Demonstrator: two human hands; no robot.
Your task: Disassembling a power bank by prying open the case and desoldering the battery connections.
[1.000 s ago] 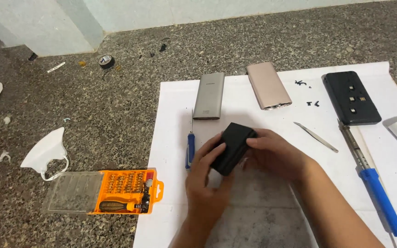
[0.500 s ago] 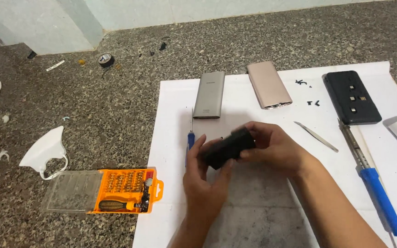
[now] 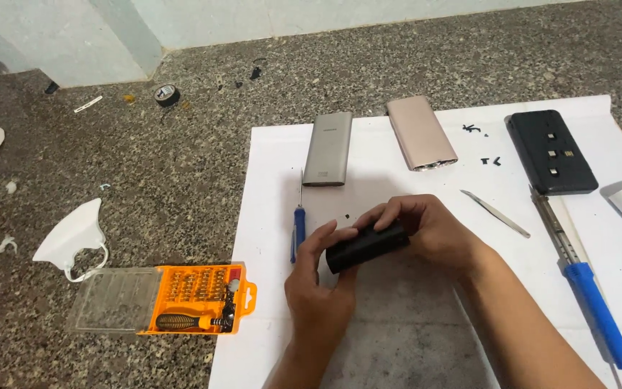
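Both my hands hold a small black box-shaped device point(image 3: 366, 246) just above a white paper sheet point(image 3: 275, 166) on the stone floor. My left hand point(image 3: 319, 288) grips its left end from below, thumb up along the side. My right hand point(image 3: 430, 229) wraps over its right end from above. A blue-handled screwdriver point(image 3: 298, 227) lies on the paper just left of my left hand. A thin metal tweezer point(image 3: 494, 213) lies right of my right hand.
A grey power bank point(image 3: 328, 148), a pink-gold one point(image 3: 420, 132) and a black one point(image 3: 551, 151) lie along the paper's far side. A blue-handled soldering iron point(image 3: 586, 288) lies at right. An orange bit set point(image 3: 190, 298), white mask point(image 3: 72, 234) and tape roll point(image 3: 167, 94) rest on the floor.
The black device has been turned in my hands from tilted upright to lying nearly level, long side across. Both hands shifted slightly around it.
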